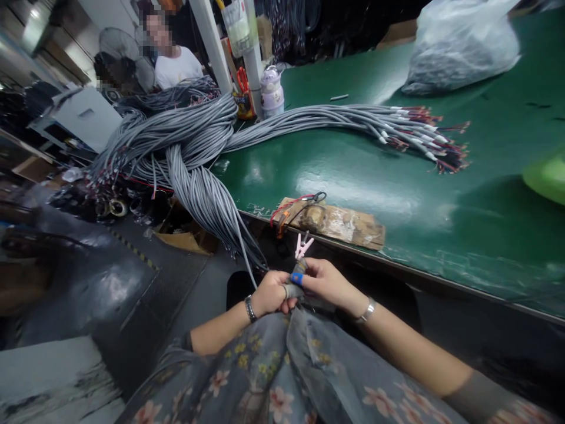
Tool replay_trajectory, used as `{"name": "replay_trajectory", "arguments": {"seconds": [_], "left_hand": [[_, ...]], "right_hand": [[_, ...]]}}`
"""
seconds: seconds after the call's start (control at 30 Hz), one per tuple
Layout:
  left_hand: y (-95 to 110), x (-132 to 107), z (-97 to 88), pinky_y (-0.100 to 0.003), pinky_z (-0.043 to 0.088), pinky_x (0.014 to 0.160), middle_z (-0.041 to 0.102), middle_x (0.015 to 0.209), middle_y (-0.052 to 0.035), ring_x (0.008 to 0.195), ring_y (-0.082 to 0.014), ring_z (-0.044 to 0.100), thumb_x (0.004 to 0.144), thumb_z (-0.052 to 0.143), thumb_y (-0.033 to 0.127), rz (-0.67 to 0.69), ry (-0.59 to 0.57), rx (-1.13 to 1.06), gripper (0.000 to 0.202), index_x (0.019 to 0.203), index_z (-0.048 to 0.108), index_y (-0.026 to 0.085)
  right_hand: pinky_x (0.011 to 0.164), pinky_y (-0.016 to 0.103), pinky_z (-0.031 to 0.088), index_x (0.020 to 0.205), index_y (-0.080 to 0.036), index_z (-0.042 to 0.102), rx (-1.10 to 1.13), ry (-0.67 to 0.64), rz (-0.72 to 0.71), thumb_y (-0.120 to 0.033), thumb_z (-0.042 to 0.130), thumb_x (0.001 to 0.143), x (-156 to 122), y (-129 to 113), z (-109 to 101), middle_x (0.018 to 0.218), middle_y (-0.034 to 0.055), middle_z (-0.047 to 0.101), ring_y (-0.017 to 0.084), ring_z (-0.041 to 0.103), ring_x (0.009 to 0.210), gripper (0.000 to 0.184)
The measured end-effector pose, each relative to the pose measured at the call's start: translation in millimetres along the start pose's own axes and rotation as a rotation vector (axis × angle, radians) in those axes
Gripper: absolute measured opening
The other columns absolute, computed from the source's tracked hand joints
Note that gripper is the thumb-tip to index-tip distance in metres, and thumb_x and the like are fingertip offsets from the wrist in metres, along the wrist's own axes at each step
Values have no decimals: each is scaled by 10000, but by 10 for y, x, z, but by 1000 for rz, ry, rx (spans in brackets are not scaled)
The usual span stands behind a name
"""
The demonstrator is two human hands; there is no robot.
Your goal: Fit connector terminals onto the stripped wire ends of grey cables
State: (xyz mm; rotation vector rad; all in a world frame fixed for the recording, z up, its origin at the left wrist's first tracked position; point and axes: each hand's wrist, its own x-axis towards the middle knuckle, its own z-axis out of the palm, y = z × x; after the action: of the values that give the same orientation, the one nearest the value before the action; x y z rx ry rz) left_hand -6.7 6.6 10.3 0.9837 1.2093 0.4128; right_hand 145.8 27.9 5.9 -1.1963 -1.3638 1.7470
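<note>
My left hand point(270, 292) is closed at the table's front edge, where a single grey cable point(247, 259) runs down into it from the hanging bundle. Close against it, my right hand point(331, 284) is pinched shut, with blue tape point(297, 278) round the thumb; the fingers hide what is between them. Grey wrapping point(293, 291) shows on the left thumb. Just beyond the right fingertips a pink clothespin point(303, 244) stands up; what it clips cannot be made out. A large bundle of grey cables point(207, 197) drapes over the table edge to the left.
On the green table point(424, 206) lie a wooden board point(362, 228) with red and black wires, cables with stripped coloured ends point(410, 132), and a bulging plastic bag point(459, 50). A purple bottle point(272, 91) stands by a post. Across the table is a person point(176, 66) beside a fan.
</note>
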Motion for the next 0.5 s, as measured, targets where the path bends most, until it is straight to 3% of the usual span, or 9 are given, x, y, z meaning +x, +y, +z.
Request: {"name": "replay_trajectory", "arguments": {"seconds": [0.27,0.5], "left_hand": [[8,-9,-11,-179,239,308,510,406,36,283,-52,382,604,658,450,4,22,-127,316,564,541,159],[28,-31,13,-174,256,316,528,424,28,298,-55,403,603,661,443,23,54,-136,308,582,546,157]], "right_hand": [[541,263,427,666,-166,619,297,34,91,-656,702,555,-61,62,-87,611,0,593,113,508,539,509],[587,255,422,697,-159,614,281,-38,98,-566,772,539,-109,3,-108,654,-2,598,114,519,594,464]]}}
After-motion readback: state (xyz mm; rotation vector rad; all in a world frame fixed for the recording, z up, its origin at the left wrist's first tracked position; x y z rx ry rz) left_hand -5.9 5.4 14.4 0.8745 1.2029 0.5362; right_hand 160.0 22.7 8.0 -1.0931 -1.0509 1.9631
